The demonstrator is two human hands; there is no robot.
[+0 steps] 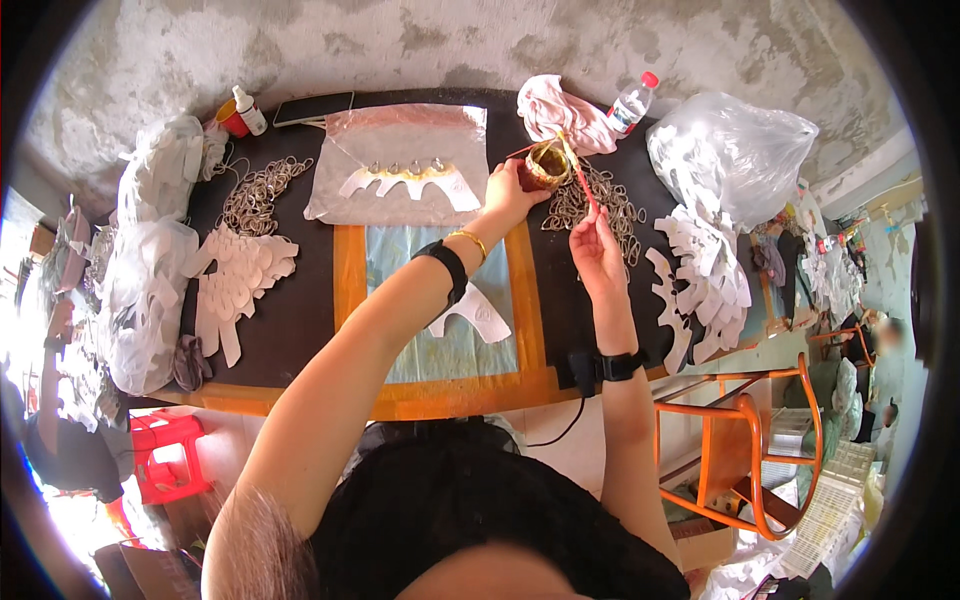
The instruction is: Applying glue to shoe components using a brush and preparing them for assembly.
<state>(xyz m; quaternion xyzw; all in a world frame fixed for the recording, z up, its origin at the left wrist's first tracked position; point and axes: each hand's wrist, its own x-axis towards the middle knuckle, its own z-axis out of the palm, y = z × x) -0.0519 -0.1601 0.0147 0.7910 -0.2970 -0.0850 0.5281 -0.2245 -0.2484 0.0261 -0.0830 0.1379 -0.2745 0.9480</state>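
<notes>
My left hand (508, 190) is closed around a small brown jar (546, 172) with thick yellowish stuff on its rim and inside. Between the fingers of my right hand (597, 252) is a thin brush (588, 190) with a red handle; its yellow-coated tip reaches the jar's rim. Left of the jar, a white scalloped cut-out (425, 188) lies on a clear plastic sheet (335, 140). Several metal rings stand along its yellow-smeared upper edge. Another white cut-out (478, 314), partly hidden by my left forearm, lies nearer on a bluish sheet (400, 355).
Piles of metal rings (255, 200) flank the sheets, one under my right hand's brush. White cut-outs (240, 275) and stuffed plastic bags (730, 150) line both sides. A pink cloth (560, 112) and a bottle (632, 105) stand at the back. An orange-framed chair (735, 450) is right.
</notes>
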